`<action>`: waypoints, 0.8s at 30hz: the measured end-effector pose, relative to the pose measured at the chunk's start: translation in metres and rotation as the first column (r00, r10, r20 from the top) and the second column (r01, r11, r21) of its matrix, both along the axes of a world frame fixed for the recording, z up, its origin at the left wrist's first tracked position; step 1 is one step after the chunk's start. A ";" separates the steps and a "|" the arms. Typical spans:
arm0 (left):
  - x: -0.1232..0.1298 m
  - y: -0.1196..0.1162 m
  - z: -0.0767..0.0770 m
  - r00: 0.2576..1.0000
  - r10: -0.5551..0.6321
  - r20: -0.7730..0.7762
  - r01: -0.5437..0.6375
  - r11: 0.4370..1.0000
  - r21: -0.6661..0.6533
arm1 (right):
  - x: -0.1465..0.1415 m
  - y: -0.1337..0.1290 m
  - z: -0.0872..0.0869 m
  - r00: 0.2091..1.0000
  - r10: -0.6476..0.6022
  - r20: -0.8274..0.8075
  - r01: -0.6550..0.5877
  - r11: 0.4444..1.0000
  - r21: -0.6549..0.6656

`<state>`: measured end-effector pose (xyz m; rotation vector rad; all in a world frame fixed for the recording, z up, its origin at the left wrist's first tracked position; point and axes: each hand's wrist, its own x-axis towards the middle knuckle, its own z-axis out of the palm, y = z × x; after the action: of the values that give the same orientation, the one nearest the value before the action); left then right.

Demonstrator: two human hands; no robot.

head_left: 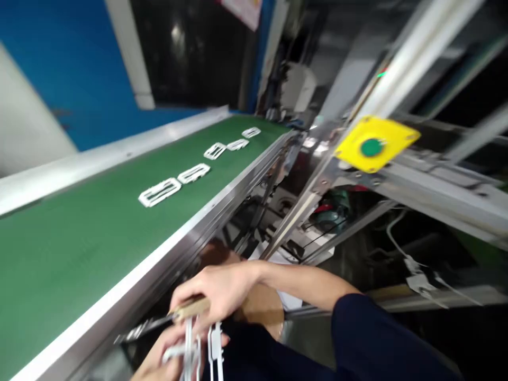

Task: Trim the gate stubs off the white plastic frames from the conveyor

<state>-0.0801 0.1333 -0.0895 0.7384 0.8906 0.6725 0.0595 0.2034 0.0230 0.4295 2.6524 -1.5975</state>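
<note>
My right hand (226,288) is closed around the tan handle of a knife-like tool (192,308), whose thin dark blade points to the left. Just below it, my left hand (161,354) holds white plastic frames (188,352), its fingers partly hidden behind them. Another white piece (215,349) hangs beneath my right hand. Both hands are close together in front of the conveyor's metal edge. On the green conveyor belt (99,233) lie several white rectangular frames (161,191) in a loose row.
The conveyor's metal rail (130,283) runs diagonally beside my hands. A yellow plate with a green button (372,147) is mounted on a metal frame at the right. Below are a round tan surface (262,309) and a white cable connector (418,280).
</note>
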 end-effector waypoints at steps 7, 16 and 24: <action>-0.006 -0.063 -0.012 0.957 0.195 0.214 -0.161 0.973 -0.168 | 0.012 -0.042 -0.069 0.781 -0.625 -0.021 0.597 0.755 -0.269; -0.001 -0.075 -0.019 0.973 0.232 -0.017 -0.231 0.972 0.044 | 0.010 -0.066 -0.095 0.650 -0.757 0.073 0.692 0.549 -0.469; -0.034 -0.069 -0.007 0.949 0.172 -0.263 -0.146 0.982 0.116 | 0.019 -0.068 -0.118 0.793 -0.609 0.039 0.529 0.655 -0.539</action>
<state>-0.1142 0.0641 -0.0965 0.8647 1.1862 0.7725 0.0789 0.1357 -0.0950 1.2498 2.0899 -2.5123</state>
